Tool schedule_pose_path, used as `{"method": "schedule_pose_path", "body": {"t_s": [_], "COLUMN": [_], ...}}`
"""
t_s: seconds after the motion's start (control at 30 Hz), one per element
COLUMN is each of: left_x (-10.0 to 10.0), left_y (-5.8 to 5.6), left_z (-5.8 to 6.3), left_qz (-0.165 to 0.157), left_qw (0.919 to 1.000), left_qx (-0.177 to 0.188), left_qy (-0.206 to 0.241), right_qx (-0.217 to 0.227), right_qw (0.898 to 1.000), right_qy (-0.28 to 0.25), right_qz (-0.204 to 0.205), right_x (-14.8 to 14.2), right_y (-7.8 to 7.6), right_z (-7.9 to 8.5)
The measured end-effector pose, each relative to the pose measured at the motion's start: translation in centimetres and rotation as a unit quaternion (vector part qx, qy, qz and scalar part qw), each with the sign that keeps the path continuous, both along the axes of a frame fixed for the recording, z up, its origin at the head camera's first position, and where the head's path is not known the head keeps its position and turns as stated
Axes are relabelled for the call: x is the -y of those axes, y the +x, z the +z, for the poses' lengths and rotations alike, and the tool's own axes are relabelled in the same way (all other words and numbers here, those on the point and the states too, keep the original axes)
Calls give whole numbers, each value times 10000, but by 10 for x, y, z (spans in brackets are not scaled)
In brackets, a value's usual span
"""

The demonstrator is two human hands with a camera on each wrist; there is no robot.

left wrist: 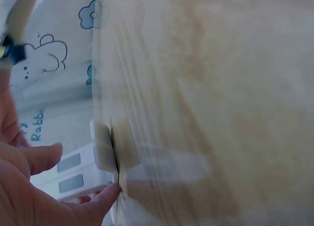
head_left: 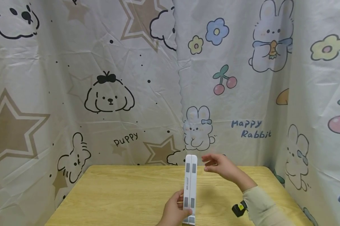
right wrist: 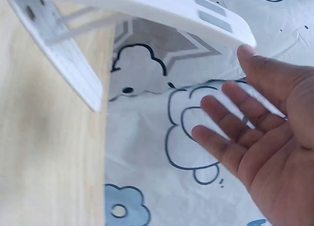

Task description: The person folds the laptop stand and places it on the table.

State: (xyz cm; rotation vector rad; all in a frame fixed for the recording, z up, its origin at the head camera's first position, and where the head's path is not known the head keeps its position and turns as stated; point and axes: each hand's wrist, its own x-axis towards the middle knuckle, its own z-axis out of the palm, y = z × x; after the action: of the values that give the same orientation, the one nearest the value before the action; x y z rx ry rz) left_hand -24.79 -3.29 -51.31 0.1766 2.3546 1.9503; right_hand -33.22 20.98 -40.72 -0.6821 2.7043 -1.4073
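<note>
A white folding laptop stand (head_left: 190, 185) with grey pads stands upright near the front of the table, its two long bars side by side. My left hand (head_left: 174, 209) holds its lower end, thumb across the front and fingers at the left side. In the left wrist view the stand's end (left wrist: 104, 152) sits at the table surface beside the fingers. My right hand (head_left: 222, 166) is just right of the stand's top, fingers loosely extended. In the right wrist view its thumb tip overlaps the tip of the raised arm of the stand (right wrist: 216, 22), which is angled away from a lower leg.
The wood-grain table (head_left: 124, 194) ends at a printed curtain (head_left: 158, 103) behind and at both sides. A black strap device (head_left: 239, 208) is on the right wrist, over a light sleeve (head_left: 264, 207).
</note>
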Motion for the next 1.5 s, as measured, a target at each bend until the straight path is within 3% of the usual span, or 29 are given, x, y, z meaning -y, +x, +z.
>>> {"method": "schedule_pose_path", "body": {"t_s": [0.17, 0.43, 0.57, 0.8, 0.93, 1.1, 1.3, 1.5], "left_x": [3, 10, 13, 12, 19, 29, 25, 14], "left_y": [3, 4, 5, -2, -10, -20, -19, -12], "left_z": [-5, -16, -17, -15, -14, -10, -5, -6], "left_qz": [-207, -758, -897, -946, -1392, -1936, -1837, -1668], "left_qw": [9996, 9969, 9959, 9945, 9891, 9766, 9790, 9809], "left_qx": [90, -19, -78, 445, 281, -90, 131, -1], "left_qy": [-198, 206, 117, 68, -387, -929, -878, -1004], "right_qx": [-272, -73, -58, -363, -501, -278, -22, 356], "right_qw": [9976, 9914, 9921, 9909, 9910, 9948, 9928, 9873], "right_qy": [180, 285, 438, 547, 637, 283, 56, 148], "right_qz": [606, 1277, 1174, 1176, 1062, 937, 1200, 1539], "right_x": [4, 17, 20, 11, 7, 1, -3, -7], "right_y": [-17, -30, -30, -29, -26, -20, -23, -28], "right_z": [26, 27, 23, 22, 20, 15, 17, 22]}}
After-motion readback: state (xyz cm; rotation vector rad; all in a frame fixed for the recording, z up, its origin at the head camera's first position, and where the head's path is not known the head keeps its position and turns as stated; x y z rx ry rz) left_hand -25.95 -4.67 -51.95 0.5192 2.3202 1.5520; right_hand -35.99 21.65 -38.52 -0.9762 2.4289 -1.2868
